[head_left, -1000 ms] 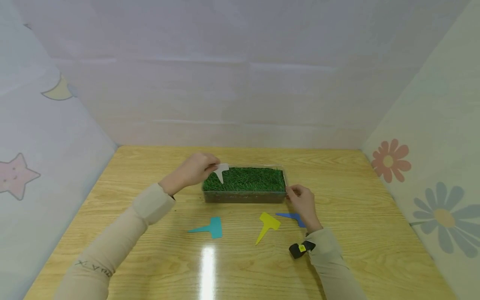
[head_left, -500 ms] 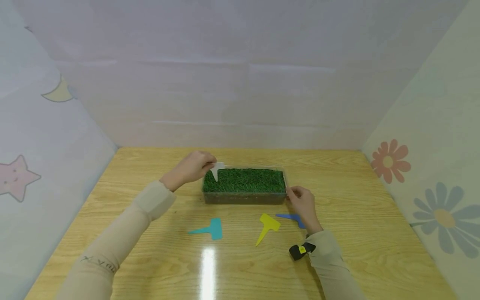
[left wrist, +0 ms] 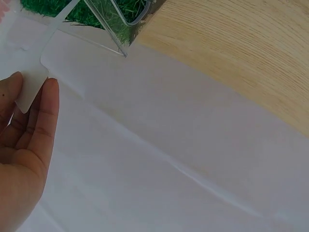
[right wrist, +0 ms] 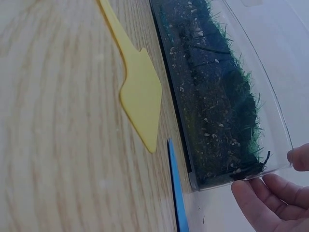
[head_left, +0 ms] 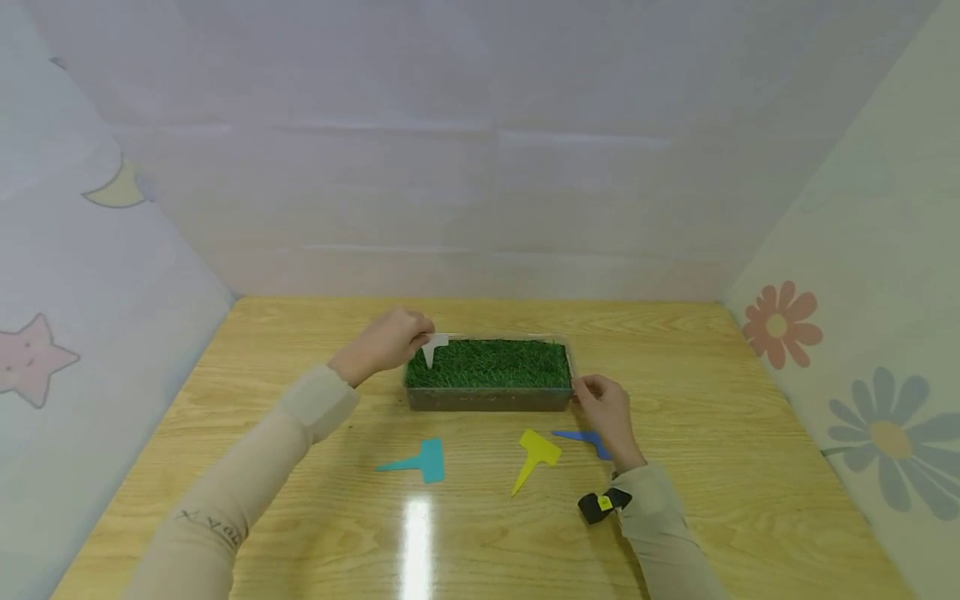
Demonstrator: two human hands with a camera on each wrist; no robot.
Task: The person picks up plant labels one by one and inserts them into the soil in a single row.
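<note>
My left hand [head_left: 386,343] pinches the head of a white T-shaped plant label [left wrist: 35,79] between thumb and fingers. The label points stem-down over the left end of the artificial grass [head_left: 495,364]; whether its tip enters the grass I cannot tell. That grass fills a clear plastic box [head_left: 487,401], with dark soil and pebbles visible through its wall in the right wrist view. At the box's right end, my right hand [head_left: 609,412] holds the edge, thumb at the rim and fingers against the outside. A blue plant label [right wrist: 177,195] lies partly beneath that hand.
On the wood-grain table [head_left: 300,533], a yellow plant label [head_left: 540,448] and a teal one [head_left: 432,461] lie flat in front of the box. A black strap piece [head_left: 597,505] hangs by the right wrist. Pale walls enclose the back and sides.
With the white label, my left hand has shifted slightly left over the grass, then dropped a little. My right hand stays at the box's right end, and the labels on the table lie still.
</note>
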